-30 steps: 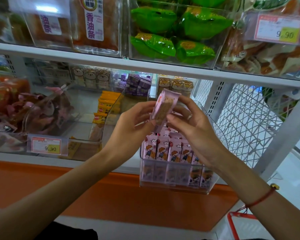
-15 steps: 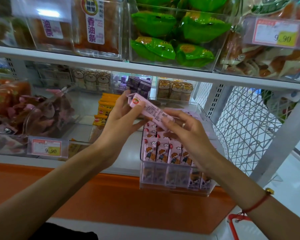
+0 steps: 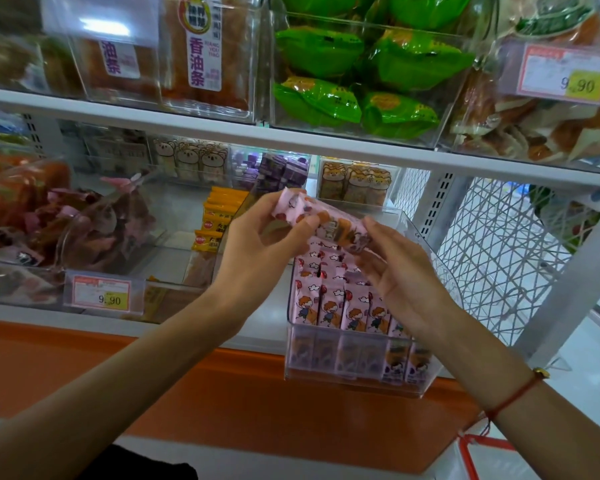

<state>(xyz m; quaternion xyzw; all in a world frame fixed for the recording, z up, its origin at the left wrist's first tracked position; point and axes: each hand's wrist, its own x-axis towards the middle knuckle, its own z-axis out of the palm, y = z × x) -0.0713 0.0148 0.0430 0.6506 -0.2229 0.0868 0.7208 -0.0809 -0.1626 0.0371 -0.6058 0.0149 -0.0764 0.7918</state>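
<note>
Pink snack packet (image 3: 321,221) held in both hands above clear bin (image 3: 357,379).
Left hand (image 3: 257,247) curls round the packet's left end, thumb on its face; right hand (image 3: 402,282) pinches the right end. Packet lies tilted down to the right, just over matching packets standing upright in the bin at the front edge of the shelf (image 3: 194,327).

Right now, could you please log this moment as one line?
left hand: holds pink snack pack | right hand: holds its other end | clear bin: below
</note>
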